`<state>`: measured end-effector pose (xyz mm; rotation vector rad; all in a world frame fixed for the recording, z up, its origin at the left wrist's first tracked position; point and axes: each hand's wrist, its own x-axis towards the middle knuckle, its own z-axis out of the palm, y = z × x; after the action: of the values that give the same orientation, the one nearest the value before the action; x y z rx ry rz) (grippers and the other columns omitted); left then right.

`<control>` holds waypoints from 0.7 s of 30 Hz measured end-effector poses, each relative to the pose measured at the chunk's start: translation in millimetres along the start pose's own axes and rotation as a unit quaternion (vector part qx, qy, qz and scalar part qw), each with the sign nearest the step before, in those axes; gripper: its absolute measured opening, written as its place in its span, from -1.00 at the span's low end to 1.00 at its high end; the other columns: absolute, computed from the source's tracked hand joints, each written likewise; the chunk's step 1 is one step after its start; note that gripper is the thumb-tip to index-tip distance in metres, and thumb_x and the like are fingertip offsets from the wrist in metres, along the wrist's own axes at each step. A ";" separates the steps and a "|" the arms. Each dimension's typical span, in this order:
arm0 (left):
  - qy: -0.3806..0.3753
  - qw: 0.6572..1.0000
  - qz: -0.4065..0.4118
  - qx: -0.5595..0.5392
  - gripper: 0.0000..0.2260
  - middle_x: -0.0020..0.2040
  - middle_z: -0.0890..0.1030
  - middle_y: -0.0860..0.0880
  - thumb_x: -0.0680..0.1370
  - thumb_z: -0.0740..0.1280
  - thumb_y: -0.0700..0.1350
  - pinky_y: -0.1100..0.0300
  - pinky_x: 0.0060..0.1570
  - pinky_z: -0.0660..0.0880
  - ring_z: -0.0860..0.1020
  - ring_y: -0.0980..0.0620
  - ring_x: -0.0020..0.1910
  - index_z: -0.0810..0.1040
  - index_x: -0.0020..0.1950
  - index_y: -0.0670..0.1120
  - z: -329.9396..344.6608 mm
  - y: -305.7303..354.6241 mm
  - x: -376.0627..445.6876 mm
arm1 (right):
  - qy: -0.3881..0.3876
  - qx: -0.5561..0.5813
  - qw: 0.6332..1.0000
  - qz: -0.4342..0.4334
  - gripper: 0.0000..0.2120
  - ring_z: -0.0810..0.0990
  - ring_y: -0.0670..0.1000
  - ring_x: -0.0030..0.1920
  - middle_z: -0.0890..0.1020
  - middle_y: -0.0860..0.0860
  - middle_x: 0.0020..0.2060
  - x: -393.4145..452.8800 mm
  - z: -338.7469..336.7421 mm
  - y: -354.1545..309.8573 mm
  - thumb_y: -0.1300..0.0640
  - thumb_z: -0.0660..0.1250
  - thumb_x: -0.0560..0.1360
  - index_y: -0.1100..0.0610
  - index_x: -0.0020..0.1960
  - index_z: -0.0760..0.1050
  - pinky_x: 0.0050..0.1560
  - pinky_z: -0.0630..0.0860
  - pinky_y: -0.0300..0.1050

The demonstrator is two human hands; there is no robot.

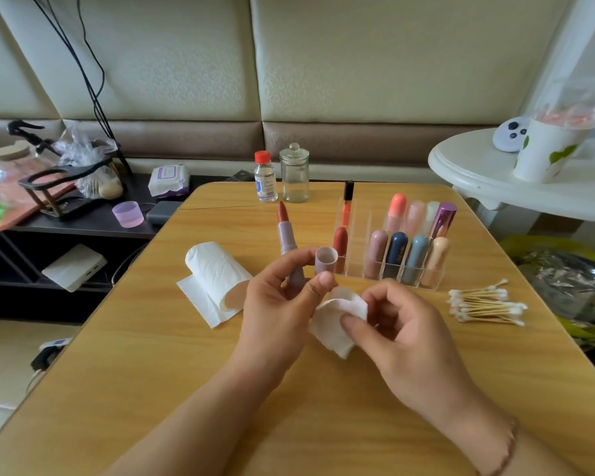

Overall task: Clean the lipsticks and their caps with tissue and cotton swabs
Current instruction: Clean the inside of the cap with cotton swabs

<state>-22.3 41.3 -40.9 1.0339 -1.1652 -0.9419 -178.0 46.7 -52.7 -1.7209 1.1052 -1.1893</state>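
Lilac plastic formed both the barrel of the uncapped lipstick and its cap, and both were held together in the left hand above the wooden table. The fingers were curled round the barrel while the thumb and forefinger pinched the cap, probably so that one hand kept both parts ready and left the other free for wiping. The lipstick's long axis ran nearly upright, leaning slightly left and away, with the red bullet pointing up and the base hidden in the palm. The cap stood upright beside it, its open mouth facing up, a pose that would let tissue or a swab enter. The right hand pinched a folded piece of tissue between thumb and curled fingers, just below the cap; whether tissue and cap touched could not be told. A tissue roll lay to the left and a heap of cotton swabs to the right, each within reach. Further lipsticks stood upright in a clear organiser behind the hands.
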 end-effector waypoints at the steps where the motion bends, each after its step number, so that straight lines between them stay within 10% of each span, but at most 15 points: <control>1: 0.013 1.000 0.012 -0.003 -0.81 -0.18 0.61 -0.16 0.42 0.44 0.03 -0.11 -0.07 0.61 0.62 -0.21 -0.12 0.67 0.02 0.14 2.0 0.1 -1.7 | 0.007 0.033 0.999 0.009 -0.80 0.52 -0.08 -0.37 0.58 -0.01 -0.37 0.3 0.2 -3.4 0.30 0.45 0.50 0.07 -0.16 0.48 -0.32 0.45 -0.27; 5: 0.029 0.999 0.036 -0.022 -0.81 -0.23 0.54 0.00 0.44 0.39 -0.03 0.29 -0.18 0.52 0.54 0.19 -0.24 0.65 0.03 0.03 7.4 0.9 -5.0 | -0.030 0.113 0.992 0.036 -0.85 0.52 -0.07 -0.53 0.65 0.11 -0.43 -2.8 -0.2 -14.3 0.29 0.32 0.58 0.13 0.05 0.38 -0.44 0.40 -0.33; 10: 0.041 0.998 0.012 -0.048 -0.75 -0.19 0.57 0.00 0.48 0.35 -0.02 0.25 -0.20 0.53 0.59 0.08 -0.19 0.59 0.12 -0.05 5.5 0.0 -3.2 | -0.045 0.103 0.993 0.034 -0.74 0.55 -0.18 -0.49 0.68 -0.06 -0.41 -4.8 -1.5 -19.6 0.32 0.37 0.54 0.08 0.16 0.48 -0.42 0.40 -0.42; 14: 0.035 0.999 0.021 -0.030 -0.77 -0.11 0.58 0.03 0.47 0.34 0.00 0.38 -0.13 0.49 0.54 0.22 -0.15 0.60 0.09 -0.04 8.6 1.6 -5.7 | -0.065 0.001 0.998 -0.024 -0.65 0.57 0.05 -0.44 0.71 -0.06 -0.29 -8.0 -0.6 -15.5 0.18 0.44 0.53 -0.17 0.16 0.43 -0.42 0.50 -0.03; 21: 0.023 0.995 0.025 -0.093 -0.84 -0.07 0.59 0.19 0.49 0.36 0.07 0.00 -0.23 0.50 0.49 -0.04 -0.28 0.62 0.03 0.09 6.8 3.4 -4.9 | -0.015 -0.049 0.996 -0.071 -0.66 0.51 0.15 -0.45 0.67 -0.16 -0.32 -10.9 -3.0 -13.5 0.16 0.55 0.43 -0.19 -0.02 0.47 -0.43 0.46 0.07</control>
<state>-29.6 45.9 -38.3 0.8691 -1.0405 -0.9626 -179.9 61.1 -42.8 -1.9135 1.0524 -1.2084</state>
